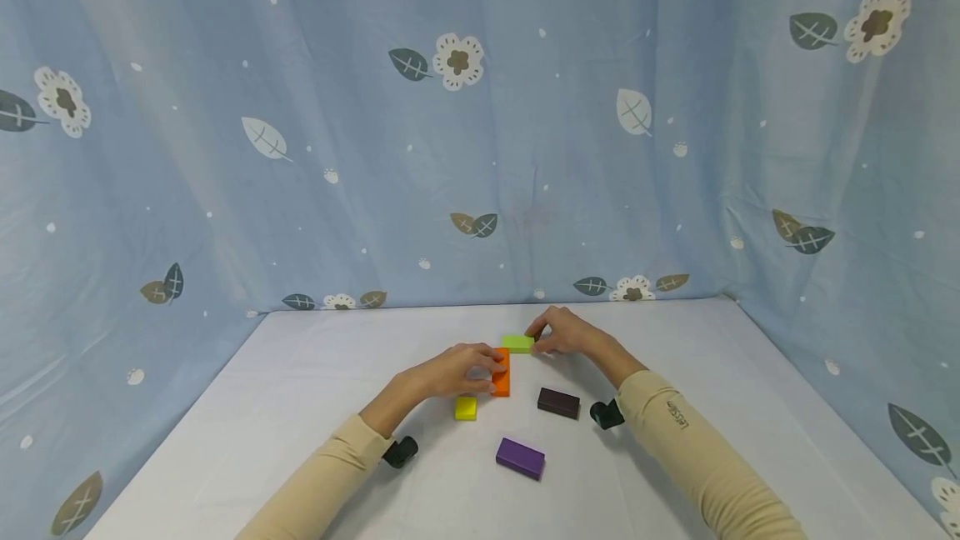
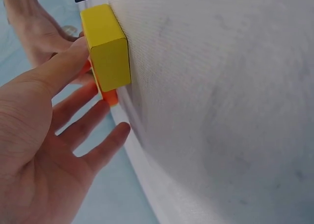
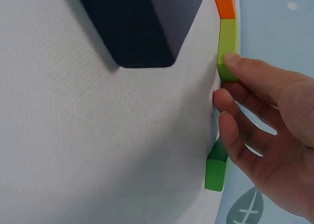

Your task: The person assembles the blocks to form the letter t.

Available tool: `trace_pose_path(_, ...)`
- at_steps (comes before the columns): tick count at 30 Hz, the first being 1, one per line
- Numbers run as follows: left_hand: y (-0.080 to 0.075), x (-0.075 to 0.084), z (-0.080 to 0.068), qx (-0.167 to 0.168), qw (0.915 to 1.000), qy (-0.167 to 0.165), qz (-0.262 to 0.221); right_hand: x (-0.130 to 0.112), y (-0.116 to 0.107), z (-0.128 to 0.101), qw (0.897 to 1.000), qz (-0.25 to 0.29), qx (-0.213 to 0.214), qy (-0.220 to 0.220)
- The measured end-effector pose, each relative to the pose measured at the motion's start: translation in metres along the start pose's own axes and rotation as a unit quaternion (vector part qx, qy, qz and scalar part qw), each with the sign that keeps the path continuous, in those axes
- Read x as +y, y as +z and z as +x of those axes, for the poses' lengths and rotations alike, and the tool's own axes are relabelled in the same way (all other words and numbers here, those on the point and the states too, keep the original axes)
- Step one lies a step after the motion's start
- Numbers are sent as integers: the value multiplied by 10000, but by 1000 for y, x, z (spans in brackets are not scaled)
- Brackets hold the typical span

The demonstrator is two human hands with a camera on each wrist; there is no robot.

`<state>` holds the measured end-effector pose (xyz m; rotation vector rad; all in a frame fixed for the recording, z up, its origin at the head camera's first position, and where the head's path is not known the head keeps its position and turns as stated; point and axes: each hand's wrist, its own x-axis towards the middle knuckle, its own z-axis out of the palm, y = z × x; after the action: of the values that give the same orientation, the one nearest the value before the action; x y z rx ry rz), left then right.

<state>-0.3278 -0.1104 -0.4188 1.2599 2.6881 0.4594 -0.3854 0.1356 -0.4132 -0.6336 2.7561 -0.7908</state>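
**Both hands on the orange and light-green blocks near the middle of the table**

The left hand (image 1: 461,369) rests against the orange block (image 1: 501,373), which lies a little back of the table's (image 1: 300,407) middle, its long side running toward the rear edge. The thumb and fingers (image 2: 73,52) lie against the block's left side, only loosely bent. In the left wrist view the block shows as a sliver behind the yellow block (image 1: 466,408). That yellow block sits just in front of the hand, toward the near edge.

The right hand (image 1: 570,336) pinches the light-green block (image 1: 517,343) at its right end, thumb tip (image 3: 235,62) on the end face and the fingers curled just beside it. This block lies crosswise at the far end of the orange one, the two touching at a corner.

A dark-green block (image 3: 216,172) shows only in the right wrist view, beside the right fingers. A dark-brown block (image 1: 558,402) lies right of the orange one, apart from it, and a purple block (image 1: 521,457) sits closer to the near edge.
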Motion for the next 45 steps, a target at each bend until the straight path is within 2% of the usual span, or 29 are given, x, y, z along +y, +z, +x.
trace_pose_path(6,1,-1,-1,99,9999,20,-53,0,0,0,10000,-40,-9,-47)
trace_pose_path(13,-4,-2,-5,388,9992,80,-107,0,0,1,9999,-87,-45,67)
trace_pose_path(20,-12,14,-14,620,9972,396,-157,0,-2,2,9998,-195,-66,39)
trace_pose_path(27,-9,30,-22,713,9938,743,-422,1,0,2,9999,-146,-14,64)
trace_pose_path(33,-2,39,-32,649,9895,865,-961,1,2,2,9997,-228,18,-26)
trace_pose_path(45,11,46,-46,327,9861,641,-1497,0,1,1,9998,-178,37,4)
